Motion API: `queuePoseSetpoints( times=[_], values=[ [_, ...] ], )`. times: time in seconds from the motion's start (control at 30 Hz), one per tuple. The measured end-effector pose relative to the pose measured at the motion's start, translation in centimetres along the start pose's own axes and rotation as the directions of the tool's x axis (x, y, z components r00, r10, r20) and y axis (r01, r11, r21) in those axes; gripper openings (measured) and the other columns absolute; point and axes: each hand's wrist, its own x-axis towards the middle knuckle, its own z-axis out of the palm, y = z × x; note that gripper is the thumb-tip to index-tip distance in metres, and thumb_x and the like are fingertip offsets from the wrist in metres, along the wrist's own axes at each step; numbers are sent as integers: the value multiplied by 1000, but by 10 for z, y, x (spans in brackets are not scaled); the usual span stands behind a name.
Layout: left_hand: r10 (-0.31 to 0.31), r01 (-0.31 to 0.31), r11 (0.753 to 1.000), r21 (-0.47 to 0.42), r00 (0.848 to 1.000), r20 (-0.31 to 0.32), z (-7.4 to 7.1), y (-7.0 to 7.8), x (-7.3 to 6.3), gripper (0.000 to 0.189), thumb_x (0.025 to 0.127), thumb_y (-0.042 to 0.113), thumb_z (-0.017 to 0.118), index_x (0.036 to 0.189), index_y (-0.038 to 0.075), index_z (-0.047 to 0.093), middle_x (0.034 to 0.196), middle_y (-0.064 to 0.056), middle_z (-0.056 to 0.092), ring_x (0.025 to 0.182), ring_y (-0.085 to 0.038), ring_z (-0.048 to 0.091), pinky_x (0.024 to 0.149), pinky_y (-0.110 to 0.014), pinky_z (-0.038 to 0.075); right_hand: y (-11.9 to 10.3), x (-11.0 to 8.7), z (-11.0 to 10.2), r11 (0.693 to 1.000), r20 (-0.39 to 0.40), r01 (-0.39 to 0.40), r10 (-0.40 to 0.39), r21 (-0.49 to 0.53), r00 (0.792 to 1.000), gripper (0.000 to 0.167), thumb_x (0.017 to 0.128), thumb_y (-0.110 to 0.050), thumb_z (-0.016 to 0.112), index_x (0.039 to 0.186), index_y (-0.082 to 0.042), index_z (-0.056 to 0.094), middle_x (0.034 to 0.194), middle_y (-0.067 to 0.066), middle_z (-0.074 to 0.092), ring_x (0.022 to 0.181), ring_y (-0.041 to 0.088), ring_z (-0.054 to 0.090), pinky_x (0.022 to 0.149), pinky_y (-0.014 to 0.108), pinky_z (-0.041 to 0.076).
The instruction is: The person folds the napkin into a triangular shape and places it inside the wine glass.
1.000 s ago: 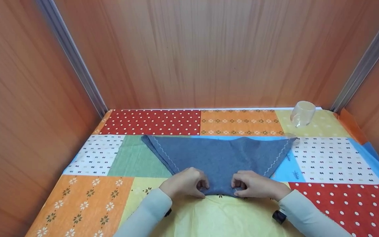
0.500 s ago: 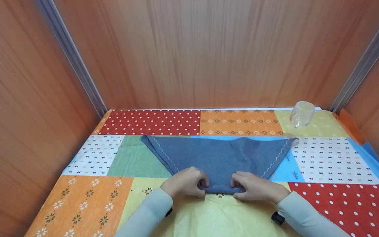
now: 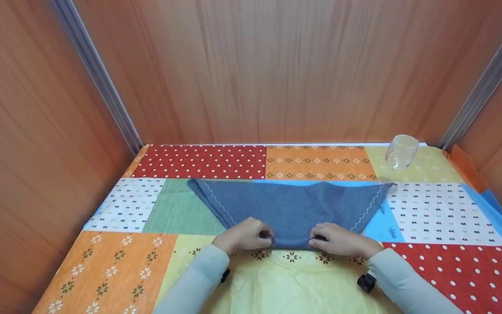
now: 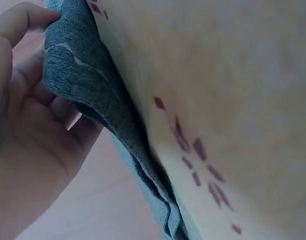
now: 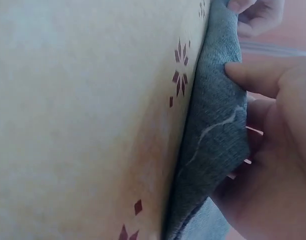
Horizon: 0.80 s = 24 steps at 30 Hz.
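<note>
In the head view, the cloth (image 3: 294, 205) is lying across the middle of the covered desk (image 3: 120, 270), its long side facing away from you, while a glass (image 3: 401, 152) is sitting beyond its right corner. Your left hand (image 3: 244, 235) and right hand (image 3: 338, 239) are holding its near edge, a short gap between them. It is probably handling as light, soft and limp, neither fragile nor slippery, so gripping both ends of that edge seems sound.

In the left wrist view, your left hand is pinching the edge narrowly, fingers reaching behind; layers are gaping below, so you are best taking them together.

In the right wrist view, your right hand is pinching likewise, its thumb (image 5: 258, 77) pressing above a pale stitched line.
</note>
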Motion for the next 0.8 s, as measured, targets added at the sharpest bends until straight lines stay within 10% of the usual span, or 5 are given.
queuePoseSetpoints(
  times=[0.8],
  values=[
    [-169,170,982,-81,985,24,-2,-1,4,12,96,22,66,87,16,64,73,7,55,65,-8,47,65,-27,42,6,8,-8,975,67,-171,162,143,984,11,106,-23,52,100,-14,54,79,-1,54,65,13,40,66,34,38]
  ],
)
